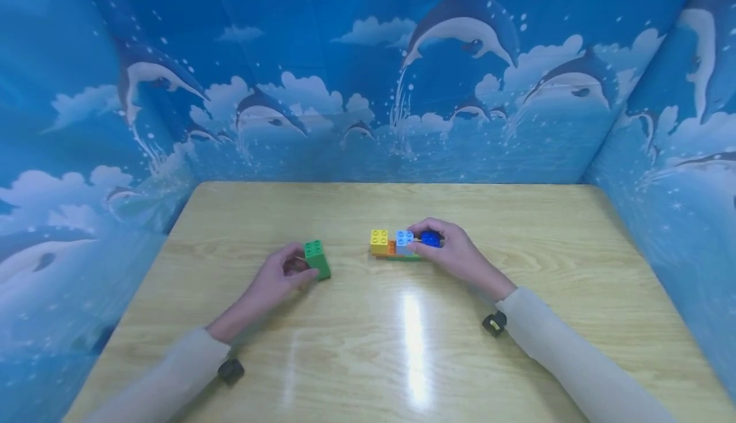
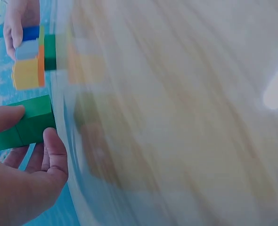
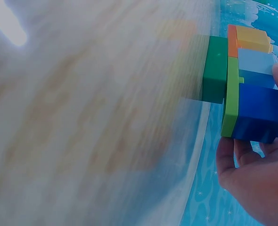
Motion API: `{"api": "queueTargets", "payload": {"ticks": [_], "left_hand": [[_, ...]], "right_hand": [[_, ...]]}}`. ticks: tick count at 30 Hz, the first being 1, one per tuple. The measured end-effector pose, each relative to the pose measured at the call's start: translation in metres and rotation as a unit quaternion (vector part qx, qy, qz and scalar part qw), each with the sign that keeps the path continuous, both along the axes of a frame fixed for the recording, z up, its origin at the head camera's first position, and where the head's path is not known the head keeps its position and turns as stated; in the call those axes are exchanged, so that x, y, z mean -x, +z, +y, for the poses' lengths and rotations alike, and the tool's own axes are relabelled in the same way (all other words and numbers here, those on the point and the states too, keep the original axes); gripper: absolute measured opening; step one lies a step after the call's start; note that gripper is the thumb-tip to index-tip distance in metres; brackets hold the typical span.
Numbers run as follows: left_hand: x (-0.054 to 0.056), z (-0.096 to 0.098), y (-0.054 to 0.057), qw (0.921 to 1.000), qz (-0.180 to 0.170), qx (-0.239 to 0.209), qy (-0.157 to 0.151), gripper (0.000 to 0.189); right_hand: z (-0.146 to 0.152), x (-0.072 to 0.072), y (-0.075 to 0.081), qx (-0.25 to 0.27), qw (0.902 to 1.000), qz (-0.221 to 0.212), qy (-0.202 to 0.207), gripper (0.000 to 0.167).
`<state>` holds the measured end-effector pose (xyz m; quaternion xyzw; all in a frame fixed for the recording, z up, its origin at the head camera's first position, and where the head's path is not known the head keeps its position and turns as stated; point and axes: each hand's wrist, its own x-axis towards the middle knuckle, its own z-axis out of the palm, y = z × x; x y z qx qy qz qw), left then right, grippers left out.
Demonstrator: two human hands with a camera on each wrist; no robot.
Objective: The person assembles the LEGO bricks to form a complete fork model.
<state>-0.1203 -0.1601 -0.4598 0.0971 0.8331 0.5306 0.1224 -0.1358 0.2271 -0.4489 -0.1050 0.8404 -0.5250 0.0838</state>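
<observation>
My left hand (image 1: 280, 276) pinches a stack of two green bricks (image 1: 317, 259) between thumb and fingers; a seam between the two shows in the left wrist view. To its right, my right hand (image 1: 454, 250) grips a block assembly at its right end. That assembly has a yellow brick (image 3: 252, 38), a light blue brick (image 3: 256, 62) and a dark blue brick (image 3: 259, 112) on top. Below them lie an orange plate (image 3: 232, 41) and a lime green plate (image 3: 230, 101), with a green brick (image 3: 215, 69) underneath. Fingers partly cover the blue bricks in the head view.
Both hands work over a glossy wood-grain table (image 1: 356, 346) that reflects a bright light. Blue walls (image 1: 322, 39) printed with dolphins and clouds stand at the back and both sides.
</observation>
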Motion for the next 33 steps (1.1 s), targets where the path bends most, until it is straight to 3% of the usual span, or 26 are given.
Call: {"api": "queueTargets", "payload": {"ticks": [6,12,23,33], "left_hand": [[-0.005,0.024,0.003,0.9989,-0.039,-0.017,-0.017,0.04],[-0.007,0.051,0.0,0.998,-0.05,-0.034,-0.021,0.036],[-0.019,0.101,-0.008,0.9963,-0.031,-0.05,-0.063,0.036],[-0.019,0.127,-0.007,0.9956,-0.016,-0.037,-0.085,0.041]], "right_hand": [[-0.001,0.0,0.0,0.001,1.0,-0.006,-0.002,0.034],[0.0,0.001,-0.001,0.0,1.0,-0.007,0.0,0.034],[-0.001,-0.002,-0.002,-0.004,1.0,-0.003,0.003,0.036],[0.0,0.001,-0.001,-0.004,1.0,0.001,0.002,0.033]]}}
